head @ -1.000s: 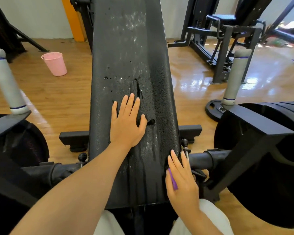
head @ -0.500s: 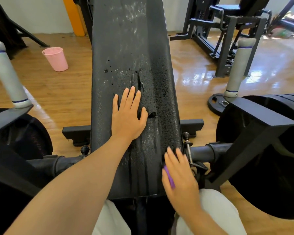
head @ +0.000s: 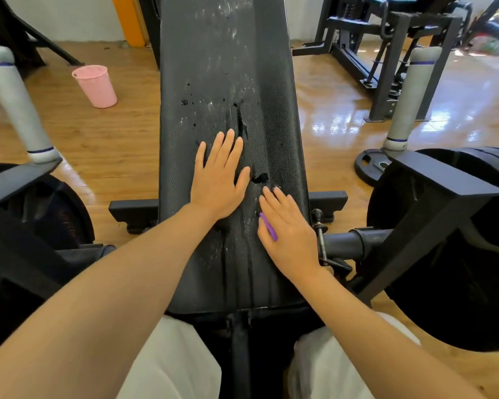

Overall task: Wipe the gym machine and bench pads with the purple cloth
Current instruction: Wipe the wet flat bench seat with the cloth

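- The long black textured vinyl bench pad (head: 228,82) runs away from me down the middle of the view, its surface streaked with wet patches and pale scuffs, with a small dark tear near my fingers.
- Round black weight plates (head: 450,249) fill the right side behind an angled black steel frame; more dark plates sit at the left edge.
- Polished wooden plank floor (head: 113,139) spreads out on both sides of the pad.
- Two grey padded posts with purple bands stand either side, one left (head: 15,105) and one right (head: 409,102).
- My left hand (head: 218,180) lies palm down on the middle of the pad, fingers straight and slightly spread, holding nothing.
- My right hand (head: 288,228) presses flat on the pad just beside the left, near the pad's right edge, fingers extended.
- A pink plastic bucket (head: 95,86) stands on the floor, far left.
- The purple cloth (head: 269,228) lies trapped under my right hand against the pad; only a thin strip shows by my thumb.
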